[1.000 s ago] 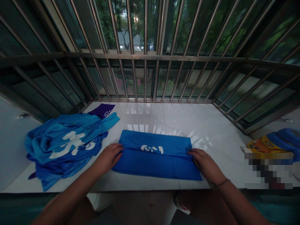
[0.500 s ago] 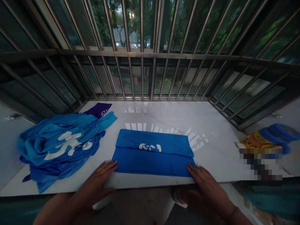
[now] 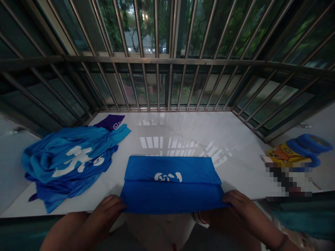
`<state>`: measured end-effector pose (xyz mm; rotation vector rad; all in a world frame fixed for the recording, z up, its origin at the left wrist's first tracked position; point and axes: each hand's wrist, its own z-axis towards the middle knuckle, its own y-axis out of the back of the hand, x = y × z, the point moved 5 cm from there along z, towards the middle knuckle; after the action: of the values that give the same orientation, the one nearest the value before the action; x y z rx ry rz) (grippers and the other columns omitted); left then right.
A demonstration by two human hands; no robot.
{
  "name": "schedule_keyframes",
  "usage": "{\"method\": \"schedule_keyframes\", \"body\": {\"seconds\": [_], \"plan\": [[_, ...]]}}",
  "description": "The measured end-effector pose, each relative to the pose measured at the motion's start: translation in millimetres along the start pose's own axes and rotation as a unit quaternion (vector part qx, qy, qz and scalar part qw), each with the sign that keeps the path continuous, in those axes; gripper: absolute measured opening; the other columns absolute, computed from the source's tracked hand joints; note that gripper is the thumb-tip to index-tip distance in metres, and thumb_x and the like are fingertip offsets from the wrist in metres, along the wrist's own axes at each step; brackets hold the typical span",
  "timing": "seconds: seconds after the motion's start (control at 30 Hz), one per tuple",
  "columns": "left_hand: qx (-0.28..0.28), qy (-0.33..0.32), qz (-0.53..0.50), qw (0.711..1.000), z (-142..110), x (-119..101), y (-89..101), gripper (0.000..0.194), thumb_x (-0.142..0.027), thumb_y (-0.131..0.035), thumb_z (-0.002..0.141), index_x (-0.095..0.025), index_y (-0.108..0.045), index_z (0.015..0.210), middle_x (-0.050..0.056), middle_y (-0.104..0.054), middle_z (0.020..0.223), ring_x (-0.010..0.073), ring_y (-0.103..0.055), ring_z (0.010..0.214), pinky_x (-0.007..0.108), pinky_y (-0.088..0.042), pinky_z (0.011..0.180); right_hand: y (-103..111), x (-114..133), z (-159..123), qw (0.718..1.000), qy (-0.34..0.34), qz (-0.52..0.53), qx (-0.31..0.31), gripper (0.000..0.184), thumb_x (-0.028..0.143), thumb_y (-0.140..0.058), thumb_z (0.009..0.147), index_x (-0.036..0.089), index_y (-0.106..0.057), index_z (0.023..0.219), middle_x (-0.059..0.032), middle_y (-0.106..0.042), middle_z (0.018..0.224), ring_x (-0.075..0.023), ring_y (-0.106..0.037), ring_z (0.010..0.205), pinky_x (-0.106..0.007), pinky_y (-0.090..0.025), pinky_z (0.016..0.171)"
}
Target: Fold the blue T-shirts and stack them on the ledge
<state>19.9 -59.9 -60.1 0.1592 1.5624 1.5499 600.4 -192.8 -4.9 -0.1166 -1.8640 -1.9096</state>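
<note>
Blue cloth (image 3: 170, 197), folded into a wide, flat strip, spans the gap between the left hand (image 3: 111, 206) and right hand (image 3: 238, 202). Near corners pinched, one per hand. Lighter band on the far side, beyond the hands, white print (image 3: 168, 177) cut off at the fold line; darker, plain band nearer, level with the hands.

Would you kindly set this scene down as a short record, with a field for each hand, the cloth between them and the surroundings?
Left hand: grips the near left corner of the folded blue cloth
Right hand: grips its near right corner
Cloth: white print on the far, folded-over part
Surface: glossy white ledge
Left side: heap of rumpled blue cloth, purple cloth behind
Right side: blue-and-yellow container, pixelated patch before it
Back: metal bars
</note>
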Motion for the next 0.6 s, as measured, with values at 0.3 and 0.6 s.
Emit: {"method": "schedule_keyframes", "body": {"seconds": [0.3, 0.6], "plan": [[-0.083, 0.231, -0.118, 0.962, 145, 46, 41.9, 0.038, -0.059, -0.061, 0.094, -0.027, -0.072, 0.111, -0.004, -0.065, 0.070, 0.0219, -0.065, 0.062, 0.031, -0.048, 0.059, 8, -53, 99, 0.956, -0.263, 0.092, -0.096, 0.038, 0.055, -0.048, 0.103, 0.023, -0.068, 0.100, -0.0048, -0.077, 0.084, -0.0222, -0.072, 0.076, -0.032, -0.058, 0.072], [-0.244, 0.271, -0.069, 0.929, 136, 48, 22.4, 0.053, -0.067, -0.065, 0.092, -0.024, -0.065, 0.121, 0.003, -0.072, 0.097, 0.0249, -0.072, 0.079, 0.037, -0.057, 0.070, -32, -30, 89, 0.908, -0.400, -0.069, -0.104, 0.064, 0.071, -0.044, 0.109, 0.014, -0.071, 0.116, -0.0249, -0.080, 0.099, -0.0369, -0.082, 0.090, -0.043, -0.060, 0.075]]}}
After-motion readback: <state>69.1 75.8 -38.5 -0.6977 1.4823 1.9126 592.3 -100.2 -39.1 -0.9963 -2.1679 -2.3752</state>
